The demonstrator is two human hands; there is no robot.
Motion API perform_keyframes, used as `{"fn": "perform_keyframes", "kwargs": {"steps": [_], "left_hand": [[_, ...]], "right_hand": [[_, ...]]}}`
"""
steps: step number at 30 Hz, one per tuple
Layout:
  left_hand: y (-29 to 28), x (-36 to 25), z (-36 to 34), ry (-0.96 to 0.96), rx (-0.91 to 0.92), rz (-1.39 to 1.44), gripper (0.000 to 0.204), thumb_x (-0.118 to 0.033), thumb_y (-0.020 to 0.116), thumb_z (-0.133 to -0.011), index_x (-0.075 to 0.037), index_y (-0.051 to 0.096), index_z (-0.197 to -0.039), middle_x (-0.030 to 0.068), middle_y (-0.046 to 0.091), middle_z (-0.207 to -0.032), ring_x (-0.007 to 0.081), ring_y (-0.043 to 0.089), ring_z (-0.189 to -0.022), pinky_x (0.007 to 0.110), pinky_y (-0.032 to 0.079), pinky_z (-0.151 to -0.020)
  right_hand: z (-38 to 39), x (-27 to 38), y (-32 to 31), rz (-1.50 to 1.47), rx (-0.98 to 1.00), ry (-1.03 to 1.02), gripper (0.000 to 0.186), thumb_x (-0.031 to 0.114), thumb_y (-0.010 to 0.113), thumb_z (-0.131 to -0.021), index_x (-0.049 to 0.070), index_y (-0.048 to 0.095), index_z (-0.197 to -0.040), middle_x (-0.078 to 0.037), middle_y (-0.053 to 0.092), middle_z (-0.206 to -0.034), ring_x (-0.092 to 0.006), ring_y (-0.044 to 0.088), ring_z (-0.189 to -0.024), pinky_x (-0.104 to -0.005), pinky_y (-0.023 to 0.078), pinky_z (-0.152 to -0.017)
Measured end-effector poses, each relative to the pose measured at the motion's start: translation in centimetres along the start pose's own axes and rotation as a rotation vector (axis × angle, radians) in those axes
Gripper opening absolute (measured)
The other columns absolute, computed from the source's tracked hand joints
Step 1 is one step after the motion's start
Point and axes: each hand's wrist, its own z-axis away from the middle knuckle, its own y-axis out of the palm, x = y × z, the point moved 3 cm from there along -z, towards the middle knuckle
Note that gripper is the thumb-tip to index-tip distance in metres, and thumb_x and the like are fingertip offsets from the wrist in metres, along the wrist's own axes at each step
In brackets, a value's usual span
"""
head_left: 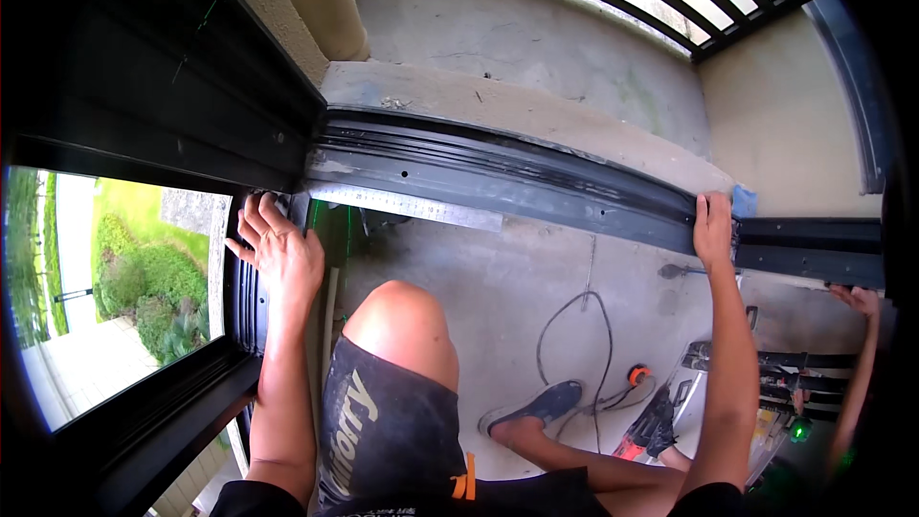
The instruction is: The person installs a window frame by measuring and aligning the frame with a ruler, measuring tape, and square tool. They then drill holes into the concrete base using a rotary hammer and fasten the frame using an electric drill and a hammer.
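Impossible to tell grip, with both thumbs hard to see: touching long grey grooved metal rail [498, 182] at twelve o'clock with nearly straight right hand [714, 230] at three; half-curling left hand [282, 254] over black metal jamb [251, 311] at nine. Around five, thin dark looped cable [585, 296].

Rail [498, 182]: dark metal, smooth, scuffed. Ruler [421, 207]: bare metal. Floor [507, 273]: matt concrete. Wall [265, 10]: rough plaster. Shorts [397, 421]: matt cloth.

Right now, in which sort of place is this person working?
Probably a balcony doorway or window opening in a building still being fitted out: a gray grooved metal track, a bare concrete floor and a black railing beyond.
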Motion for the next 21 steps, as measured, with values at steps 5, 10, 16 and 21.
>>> {"fn": "perform_keyframes", "kwargs": {"steps": [5, 10, 16, 21], "left_hand": [[-0.1, -0.1, 0.0, -0.004, -0.015, -0.004, 0.083, -0.019, 0.073, -0.084, 0.001, 0.037, -0.156, 0.0255, 0.039, -0.164, 0.0463, 0.034, -0.156, 0.082, 0.015, -0.122], [-0.1, -0.1, 0.0, -0.005, -0.022, -0.019, 0.081, -0.018, 0.071, -0.084, 0.003, 0.038, -0.155, 0.0266, 0.040, -0.163, 0.0471, 0.035, -0.155, 0.082, 0.016, -0.121], [-0.1, -0.3, -0.1, -0.009, -0.003, -0.032, 0.082, -0.019, 0.074, -0.084, 0.002, 0.039, -0.155, 0.0258, 0.040, -0.162, 0.0465, 0.036, -0.154, 0.083, 0.018, -0.120], [0.1, -0.1, 0.1, -0.013, 0.000, -0.035, 0.083, -0.018, 0.074, -0.084, 0.002, 0.038, -0.155, 0.0266, 0.038, -0.164, 0.0473, 0.035, -0.154, 0.083, 0.018, -0.120]], "right_hand": [[0.6, -1.3, 3.2, -0.104, 0.132, 0.222, 0.047, 0.031, 0.050, -0.116, -0.009, 0.064, -0.096, -0.030, 0.064, -0.093, -0.0508, 0.061, -0.096, -0.0517, 0.048, -0.091], [-0.8, -2.4, 3.2, -0.067, 0.033, 0.148, 0.048, 0.032, 0.051, -0.114, -0.009, 0.064, -0.095, -0.033, 0.068, -0.098, -0.0505, 0.062, -0.091, -0.0537, 0.049, -0.085], [0.9, -3.0, 3.2, -0.096, -0.027, 0.112, 0.048, 0.033, 0.050, -0.114, -0.008, 0.070, -0.100, -0.032, 0.072, -0.103, -0.0525, 0.067, -0.099, -0.0553, 0.050, -0.089], [-1.8, -3.3, 3.1, -0.023, 0.057, 0.245, 0.046, 0.033, 0.053, -0.113, -0.007, 0.072, -0.102, -0.026, 0.074, -0.099, -0.0432, 0.069, -0.093, -0.0491, 0.052, -0.088]]}}
